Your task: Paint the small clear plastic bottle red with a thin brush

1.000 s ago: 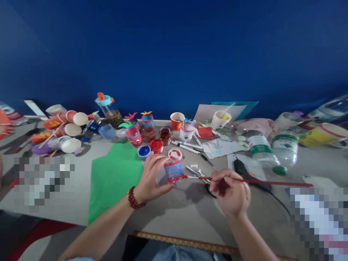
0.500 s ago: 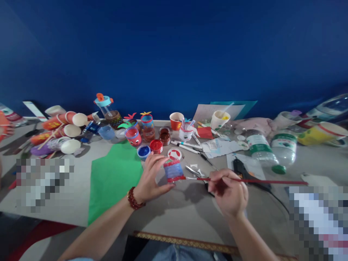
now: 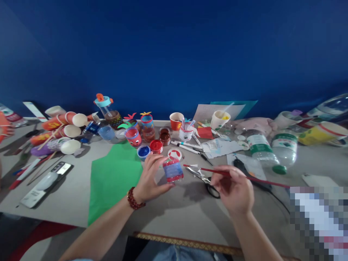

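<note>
Between the thumb and fingers of my left hand [image 3: 152, 176] is a small clear plastic container [image 3: 173, 171], held tilted, with a blue painted band and red bands at both ends. My right hand [image 3: 234, 186] pinches a long red paintbrush [image 3: 202, 169]; its tip points left, just off the container's right side. Behind the container lies a white lid smeared with red [image 3: 174, 154]. An open pot of blue paint [image 3: 144, 152] and one of red paint [image 3: 156, 146] stand beyond my left fingers. Scissors [image 3: 210, 187] lie on the table beside my right hand.
Green paper [image 3: 114, 181] lies left of my left hand, with a phone [image 3: 46, 185] farther left. Decorated cups [image 3: 132, 136] stand behind the paints. A glue gun [image 3: 241, 170] with a cord and plastic bottles [image 3: 284, 148] are at the right. Paper cups [image 3: 71, 130] lie at the back left.
The paintbrush tip has come away from the container's lower red band and risen. My right hand has shifted slightly right, while my left hand stays nearly still.
</note>
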`<state>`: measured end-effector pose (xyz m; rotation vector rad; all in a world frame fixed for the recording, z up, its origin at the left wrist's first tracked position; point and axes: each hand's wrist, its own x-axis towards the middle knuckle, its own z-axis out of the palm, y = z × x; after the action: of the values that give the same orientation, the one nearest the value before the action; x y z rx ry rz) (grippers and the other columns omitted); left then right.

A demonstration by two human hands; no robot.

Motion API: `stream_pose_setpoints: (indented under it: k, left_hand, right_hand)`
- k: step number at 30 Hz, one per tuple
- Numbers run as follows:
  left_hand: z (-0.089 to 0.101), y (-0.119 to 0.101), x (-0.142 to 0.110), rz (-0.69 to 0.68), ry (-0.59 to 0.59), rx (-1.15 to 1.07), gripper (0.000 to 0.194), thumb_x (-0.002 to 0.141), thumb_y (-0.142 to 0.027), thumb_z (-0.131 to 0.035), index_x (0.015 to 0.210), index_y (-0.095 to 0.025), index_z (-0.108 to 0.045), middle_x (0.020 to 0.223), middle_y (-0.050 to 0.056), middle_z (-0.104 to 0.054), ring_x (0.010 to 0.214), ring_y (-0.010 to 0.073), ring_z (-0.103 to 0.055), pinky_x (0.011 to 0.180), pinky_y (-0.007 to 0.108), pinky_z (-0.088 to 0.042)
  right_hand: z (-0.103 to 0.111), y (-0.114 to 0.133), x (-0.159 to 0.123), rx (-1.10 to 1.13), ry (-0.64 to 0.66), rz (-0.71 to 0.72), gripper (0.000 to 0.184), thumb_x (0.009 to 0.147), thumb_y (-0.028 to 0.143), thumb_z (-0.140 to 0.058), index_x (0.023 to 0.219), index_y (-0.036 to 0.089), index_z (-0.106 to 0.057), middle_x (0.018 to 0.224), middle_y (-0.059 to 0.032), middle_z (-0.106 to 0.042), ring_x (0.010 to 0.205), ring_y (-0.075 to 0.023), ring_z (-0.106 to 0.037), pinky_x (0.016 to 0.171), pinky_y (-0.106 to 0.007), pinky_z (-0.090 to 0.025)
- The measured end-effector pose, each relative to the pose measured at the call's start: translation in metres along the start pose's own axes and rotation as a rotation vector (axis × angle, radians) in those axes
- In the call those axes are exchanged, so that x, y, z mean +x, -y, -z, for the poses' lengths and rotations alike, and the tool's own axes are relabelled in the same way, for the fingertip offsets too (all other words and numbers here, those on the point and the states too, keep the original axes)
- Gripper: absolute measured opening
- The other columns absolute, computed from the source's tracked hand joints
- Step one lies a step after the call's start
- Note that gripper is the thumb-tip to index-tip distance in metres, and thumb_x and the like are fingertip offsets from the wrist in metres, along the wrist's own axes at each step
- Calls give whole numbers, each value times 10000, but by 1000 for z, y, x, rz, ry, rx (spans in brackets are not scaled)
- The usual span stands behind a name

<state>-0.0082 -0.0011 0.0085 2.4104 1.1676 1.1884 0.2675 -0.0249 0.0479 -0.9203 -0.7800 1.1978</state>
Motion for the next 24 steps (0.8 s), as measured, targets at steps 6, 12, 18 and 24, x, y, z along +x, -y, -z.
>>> stream_pose_setpoints:
  k: [6,12,18,24]
  left_hand:
    - [0,0,0,6,-24,-16,752,877,-605,-707,1488,-249,-451,1364,151,-578,1301,339,-551,1182,597,-392]
    - [0,0,-1,25,-27,-33,762,871,-623,-704,1476,-234,-455,1366,157,-565,1301,344,-544,1177,611,-396]
    - [0,0,-2,6,-23,-23,770,871,-607,-707,1483,-219,-447,1374,160,-563,1300,348,-547,1192,630,-367]
    - [0,-2,1,-28,-36,-15,766,883,-600,-696,1498,-227,-434,1359,154,-572,1280,340,-559,1167,611,-400]
  right_hand:
    - [-3,6,-1,-13,-2,-31,405,808,552,-779,716,159,-800,554,-108,-731,391,-158,-590,322,-212,-413]
    - [-10,2,-3,-9,-5,-40,336,722,465,-918,697,192,-724,543,-65,-736,363,-151,-592,304,-202,-446]
    - [-11,-3,-8,-63,-34,-4,363,773,508,-876,706,193,-710,534,-69,-735,361,-157,-620,319,-198,-468]
    - [-11,-6,-12,-106,32,22,354,825,503,-835,728,179,-734,569,-80,-746,395,-154,-633,350,-209,-500]
